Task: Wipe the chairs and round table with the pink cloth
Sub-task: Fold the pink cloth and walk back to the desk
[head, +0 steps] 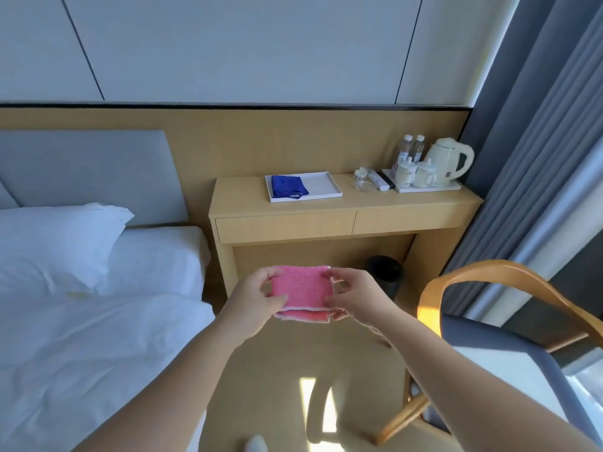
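A folded pink cloth (301, 290) with white edging is held in the air in front of me, above the floor. My left hand (257, 298) pinches its left side and my right hand (354, 295) pinches its right side. A wooden chair (509, 324) with a curved backrest and a grey seat stands at the lower right, just right of my right forearm. No round table is in sight.
A wooden desk (346, 210) against the wall carries a white tray with a blue cloth (288, 185), a kettle (448, 161), cups and water bottles. A black bin (385, 275) stands under it. A bed (91, 308) fills the left; grey curtains (538, 158) hang on the right.
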Demonstrator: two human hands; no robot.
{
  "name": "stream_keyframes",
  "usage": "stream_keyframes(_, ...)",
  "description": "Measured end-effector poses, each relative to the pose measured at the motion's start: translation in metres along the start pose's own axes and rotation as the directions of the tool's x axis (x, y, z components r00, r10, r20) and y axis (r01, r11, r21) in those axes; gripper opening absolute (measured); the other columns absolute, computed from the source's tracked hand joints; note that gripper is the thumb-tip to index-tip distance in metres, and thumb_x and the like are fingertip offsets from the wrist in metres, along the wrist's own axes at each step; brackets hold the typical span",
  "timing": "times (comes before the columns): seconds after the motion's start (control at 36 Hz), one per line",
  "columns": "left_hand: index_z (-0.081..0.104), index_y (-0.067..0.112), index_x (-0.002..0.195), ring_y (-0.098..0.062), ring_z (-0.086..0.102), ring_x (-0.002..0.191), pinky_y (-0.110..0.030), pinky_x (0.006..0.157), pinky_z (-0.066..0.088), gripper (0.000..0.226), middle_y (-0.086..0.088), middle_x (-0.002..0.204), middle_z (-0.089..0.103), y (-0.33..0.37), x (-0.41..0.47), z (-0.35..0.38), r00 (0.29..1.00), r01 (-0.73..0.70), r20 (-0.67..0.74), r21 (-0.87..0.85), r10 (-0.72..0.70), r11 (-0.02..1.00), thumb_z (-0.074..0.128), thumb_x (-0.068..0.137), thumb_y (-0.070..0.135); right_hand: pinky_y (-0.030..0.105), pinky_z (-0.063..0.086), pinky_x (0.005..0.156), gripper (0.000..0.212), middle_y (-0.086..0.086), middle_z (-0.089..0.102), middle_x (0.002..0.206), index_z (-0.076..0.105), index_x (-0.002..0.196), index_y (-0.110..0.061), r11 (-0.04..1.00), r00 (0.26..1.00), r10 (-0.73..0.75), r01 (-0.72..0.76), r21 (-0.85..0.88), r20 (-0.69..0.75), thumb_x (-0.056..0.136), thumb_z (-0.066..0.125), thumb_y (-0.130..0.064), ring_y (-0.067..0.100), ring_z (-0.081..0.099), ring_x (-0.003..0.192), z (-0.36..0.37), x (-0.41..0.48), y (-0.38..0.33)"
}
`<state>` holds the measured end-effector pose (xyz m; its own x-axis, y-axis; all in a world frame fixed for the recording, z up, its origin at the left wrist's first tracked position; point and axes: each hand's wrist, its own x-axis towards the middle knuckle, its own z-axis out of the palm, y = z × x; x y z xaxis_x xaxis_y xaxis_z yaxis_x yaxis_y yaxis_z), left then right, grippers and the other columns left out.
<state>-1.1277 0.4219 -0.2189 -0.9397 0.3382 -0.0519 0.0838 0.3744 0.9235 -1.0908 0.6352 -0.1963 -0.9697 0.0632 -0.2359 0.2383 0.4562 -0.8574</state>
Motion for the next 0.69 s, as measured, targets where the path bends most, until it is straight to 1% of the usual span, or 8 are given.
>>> stream_keyframes(0.14,0.049,0.039,0.124,-0.026,0.068,0.084,-0.049,0.069,0.056,0.049,0.008,0.106,0.061,-0.010,0.089,-0.033,0.997,0.021,0.069,0.056,-0.025,0.998,0.059,0.083,0.013,0.043,0.060,0.074,0.060,0.002,0.064,0.099,0.057,0.134,-0.016,0.997,0.995,0.031,-0.037,-0.065,-0.095,0.079,0.068,0.005,0.026,0.072,0.080,-0.001,0.088,-0.020)
stream_keyframes(0.19,0.046,0.037,0.128,-0.027,0.068,0.079,-0.042,0.066,0.058,0.054,0.002,0.100,0.066,-0.010,0.119,-0.045,0.992,0.030,0.117,0.074,-0.039,0.997,0.059,0.082,0.012,0.040,0.060,0.071,0.059,0.002,0.065,0.100,0.058,0.133,-0.019,0.993,0.994,0.030,-0.042,-0.114,-0.108,0.079,0.069,0.002,0.023,0.071,0.079,-0.004,0.117,-0.030)
stream_keyframes(0.22,0.045,0.037,0.129,-0.025,0.068,0.073,-0.035,0.060,0.055,0.055,0.002,0.094,0.069,-0.009,0.135,-0.051,0.989,0.034,0.141,0.079,-0.045,0.996,0.060,0.082,0.012,0.037,0.061,0.069,0.059,0.003,0.065,0.103,0.059,0.132,-0.022,0.990,0.993,0.026,-0.042,-0.134,-0.118,0.079,0.069,0.001,0.021,0.070,0.078,-0.006,0.131,-0.034)
stream_keyframes(0.28,0.045,0.036,0.129,-0.025,0.065,0.066,-0.034,0.057,0.046,0.057,-0.002,0.084,0.071,-0.006,0.166,-0.062,0.982,0.057,0.174,0.073,-0.069,0.996,0.060,0.081,0.010,0.035,0.060,0.067,0.057,0.008,0.066,0.108,0.060,0.130,-0.024,0.986,0.990,0.017,-0.041,-0.163,-0.142,0.079,0.070,0.000,0.020,0.070,0.078,-0.010,0.159,-0.040)
stream_keyframes(0.44,0.043,0.029,0.133,-0.040,0.063,0.093,-0.052,0.076,0.051,0.064,-0.013,0.107,0.067,-0.003,0.245,-0.071,0.972,0.068,0.220,0.067,-0.081,0.995,0.064,0.079,0.002,0.016,0.054,0.061,0.057,0.003,0.064,0.113,0.059,0.132,-0.023,0.976,0.986,0.036,-0.069,-0.204,-0.163,0.080,0.071,-0.005,0.006,0.063,0.079,-0.027,0.233,-0.043)
stream_keyframes(0.5,0.043,0.030,0.133,-0.035,0.065,0.092,-0.048,0.075,0.052,0.065,-0.013,0.103,0.068,-0.006,0.271,-0.071,0.967,0.082,0.235,0.076,-0.098,0.994,0.064,0.078,0.003,0.011,0.049,0.055,0.058,0.003,0.065,0.118,0.058,0.133,-0.024,0.973,0.987,0.044,-0.078,-0.218,-0.155,0.080,0.070,-0.005,0.001,0.061,0.075,-0.034,0.258,-0.040)
stream_keyframes(0.58,0.044,0.031,0.132,-0.015,0.069,0.078,-0.027,0.062,0.052,0.065,-0.003,0.090,0.070,-0.011,0.310,-0.070,0.964,0.082,0.244,0.100,-0.105,0.992,0.067,0.077,0.006,0.010,0.049,0.053,0.058,0.001,0.068,0.115,0.059,0.132,-0.028,0.970,0.988,0.053,-0.086,-0.227,-0.147,0.079,0.069,-0.005,-0.004,0.059,0.069,-0.044,0.297,-0.035)
stream_keyframes(0.69,0.043,0.032,0.134,-0.013,0.064,0.065,-0.021,0.051,0.044,0.066,-0.006,0.087,0.069,-0.015,0.367,-0.064,0.965,0.080,0.238,0.141,-0.112,0.987,0.066,0.077,0.008,0.011,0.044,0.054,0.060,-0.007,0.062,0.123,0.056,0.134,-0.032,0.961,0.992,0.059,-0.088,-0.264,-0.114,0.080,0.069,-0.009,-0.001,0.057,0.078,-0.061,0.356,-0.027)
